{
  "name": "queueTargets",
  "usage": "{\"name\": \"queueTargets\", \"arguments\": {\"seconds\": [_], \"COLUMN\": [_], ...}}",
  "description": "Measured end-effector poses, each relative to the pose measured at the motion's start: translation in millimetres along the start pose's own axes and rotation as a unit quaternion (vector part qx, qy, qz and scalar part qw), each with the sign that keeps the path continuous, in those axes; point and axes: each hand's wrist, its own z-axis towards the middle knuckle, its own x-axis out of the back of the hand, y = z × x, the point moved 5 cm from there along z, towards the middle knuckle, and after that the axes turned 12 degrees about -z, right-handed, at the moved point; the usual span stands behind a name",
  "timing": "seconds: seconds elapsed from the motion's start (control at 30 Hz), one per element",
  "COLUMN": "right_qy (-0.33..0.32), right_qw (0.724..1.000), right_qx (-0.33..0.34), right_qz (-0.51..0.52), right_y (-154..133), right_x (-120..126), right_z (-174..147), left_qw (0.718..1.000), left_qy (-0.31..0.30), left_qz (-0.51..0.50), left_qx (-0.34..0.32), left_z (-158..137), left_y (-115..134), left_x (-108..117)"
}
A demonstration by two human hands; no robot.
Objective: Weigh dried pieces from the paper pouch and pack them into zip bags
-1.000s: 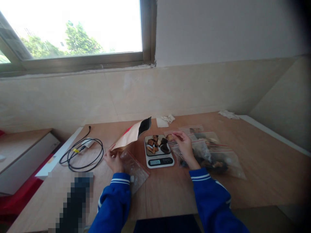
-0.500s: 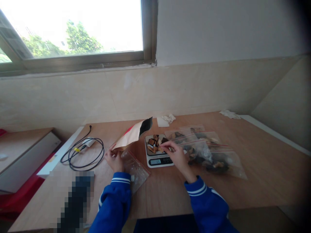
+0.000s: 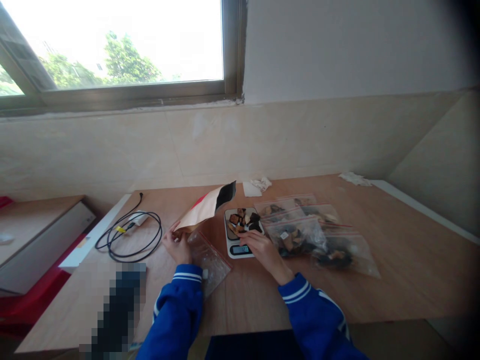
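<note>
A kraft paper pouch (image 3: 200,210) with a red patch and a black end leans up at an angle, its lower left edge gripped by my left hand (image 3: 178,248). Beneath it lies a clear zip bag (image 3: 214,265) with a red seal, near my left wrist. On a white digital scale (image 3: 228,245) sit several dried brown and dark pieces (image 3: 240,220). My right hand (image 3: 262,248) reaches over the scale's front right, fingers together, tips at the near edge of the pieces. Whatever is between those fingertips is hidden. The display is lit, but its digits are too small to read.
Several clear zip bags (image 3: 300,235) of dried pieces overlap right of the scale. A coiled black cable (image 3: 108,245) with a white adapter (image 3: 138,218) lies left. Crumpled tissue (image 3: 264,184) sits at the back. A pixelated dark object (image 3: 120,310) is at front left.
My right hand has moved down and slightly left, from a pinch over the pieces to the pan's near edge. My left hand and the pouch stay in place.
</note>
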Motion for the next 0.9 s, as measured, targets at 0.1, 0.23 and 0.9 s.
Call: {"name": "queueTargets", "arguments": {"seconds": [0.1, 0.23, 0.9], "right_qy": [-0.018, -0.014, 0.019], "right_qw": [1.000, 0.998, 0.995], "right_qx": [-0.021, -0.065, -0.038], "right_qz": [-0.011, -0.006, 0.088], "right_y": [3.8, 5.2, -59.9], "right_x": [-5.6, -3.4, 76.6], "right_z": [0.4, 2.9, 61.8], "left_qw": [1.000, 1.000, 0.995], "left_qy": [0.003, 0.006, -0.008], "left_qz": [-0.004, -0.004, -0.084], "left_qx": [0.013, 0.017, -0.056], "left_z": [-0.1, -0.4, -7.4], "left_y": [0.0, 1.8, 19.6], "left_x": [-0.2, -0.2, -2.8]}}
